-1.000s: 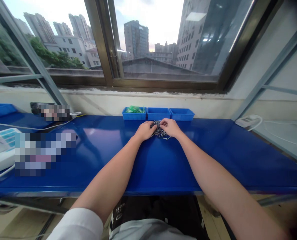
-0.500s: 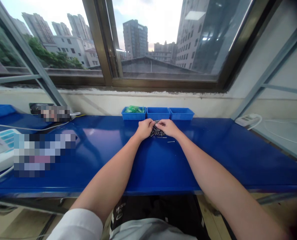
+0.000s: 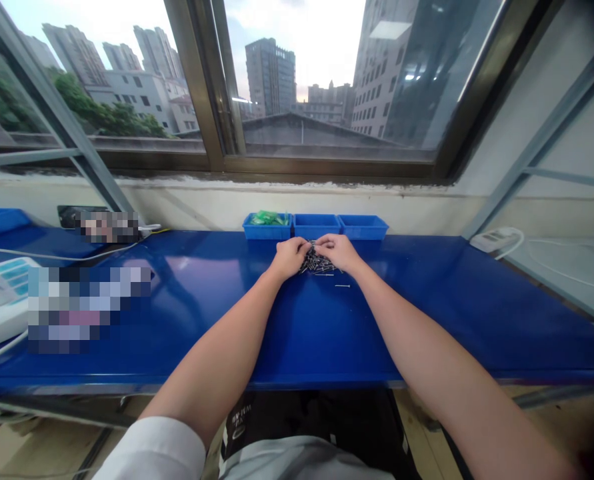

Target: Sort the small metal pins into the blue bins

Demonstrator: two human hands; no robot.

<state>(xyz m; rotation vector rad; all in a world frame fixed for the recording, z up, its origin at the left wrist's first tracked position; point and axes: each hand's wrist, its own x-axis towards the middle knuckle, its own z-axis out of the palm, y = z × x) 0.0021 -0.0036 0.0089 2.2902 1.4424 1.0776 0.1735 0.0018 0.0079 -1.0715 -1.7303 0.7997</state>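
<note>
A heap of small dark and silvery screws or nails lies on the blue table, between and under my hands. My left hand is at the heap's left side, thumb and fingers closed in a pinch. From the right, my right hand pinches close to the left fingertips, above the heap's far part. Whatever sits between the fingers is too small to make out. One loose long screw or nail lies by itself, just nearer to me than the heap.
Behind the hands stand three blue bins in a row: the left bin holds green plastic pieces, beside the middle bin and right bin. A white power strip lies at right. Cables and a blue tray are at left.
My right hand has shifted slightly up, and its fingers have moved a little over the heap. My left hand stays nearly in place.
</note>
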